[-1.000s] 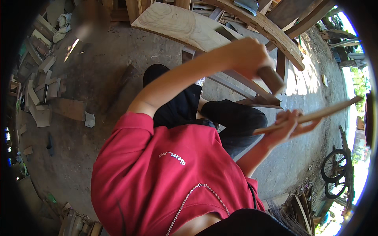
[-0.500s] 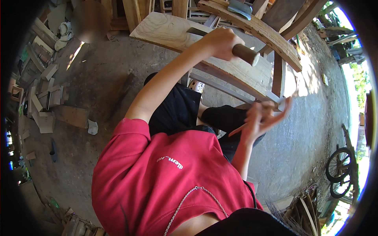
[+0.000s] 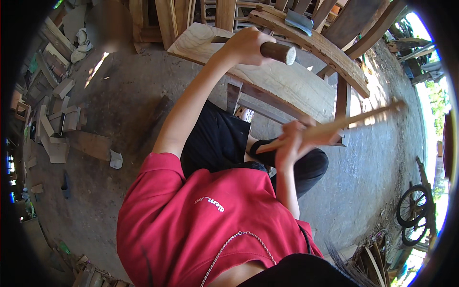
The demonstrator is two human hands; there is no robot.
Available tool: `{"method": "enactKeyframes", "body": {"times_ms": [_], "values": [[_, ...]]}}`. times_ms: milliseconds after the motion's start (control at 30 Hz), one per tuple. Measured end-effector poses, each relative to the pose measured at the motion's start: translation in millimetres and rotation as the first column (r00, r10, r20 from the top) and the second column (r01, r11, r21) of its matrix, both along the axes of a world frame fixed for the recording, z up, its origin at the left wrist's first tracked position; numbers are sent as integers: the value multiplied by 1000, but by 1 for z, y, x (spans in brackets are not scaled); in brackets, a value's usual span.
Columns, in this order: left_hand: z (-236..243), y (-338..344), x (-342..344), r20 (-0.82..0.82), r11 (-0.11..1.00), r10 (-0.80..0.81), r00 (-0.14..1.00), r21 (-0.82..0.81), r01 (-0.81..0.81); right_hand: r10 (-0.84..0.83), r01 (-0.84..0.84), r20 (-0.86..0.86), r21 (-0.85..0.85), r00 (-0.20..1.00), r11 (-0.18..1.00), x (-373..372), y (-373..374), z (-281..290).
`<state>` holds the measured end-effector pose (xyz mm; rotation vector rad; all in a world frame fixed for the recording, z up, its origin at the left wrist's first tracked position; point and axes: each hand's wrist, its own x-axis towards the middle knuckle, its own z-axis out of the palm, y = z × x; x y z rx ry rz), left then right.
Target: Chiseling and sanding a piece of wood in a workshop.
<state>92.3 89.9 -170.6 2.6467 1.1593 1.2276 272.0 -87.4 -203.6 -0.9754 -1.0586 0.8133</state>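
Wooden stick (image 3: 369, 115), long and thin, is held slantwise in the right hand (image 3: 292, 145), near the corner of a pale wooden bench (image 3: 291, 88). This hand closes on it, but blur hides the fingers, so one cannot tell if they are pressed together or partly spread. The left hand (image 3: 245, 46), its fingers curled tightly, grips a round wooden handle (image 3: 278, 52) above the bench. Beyond stands a curved beam (image 3: 330, 51).

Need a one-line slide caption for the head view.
Left hand grips a round wooden handle beside a pale board; right hand, motion-blurred, holds a slender wooden stick.
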Motion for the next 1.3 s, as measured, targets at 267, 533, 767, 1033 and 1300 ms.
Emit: {"method": "enactKeyframes", "body": {"times_ms": [267, 533, 767, 1033, 1300], "values": [[1, 1, -38, 2, 999, -20, 1000, -27, 20, 45, -61, 112, 144, 993, 988, -23, 10, 0], [-2, 8, -77, -68, 995, 76, 995, -57, -80, 154, -213, 368, 125, 917, 969, -38, 16, 1], [14, 3, -96, -38, 957, 258, 965, -128, -261, 342, -350, 398, -56, 851, 935, -62, 31, -3], [38, -25, -44, 227, 980, 141, 964, 106, -168, 8, -6, 121, -12, 993, 1000, 34, 9, 8], [24, -97, 191, -144, 893, -439, 887, -177, 414, -556, 553, 22, 84, 831, 829, 154, -18, -8]]}}
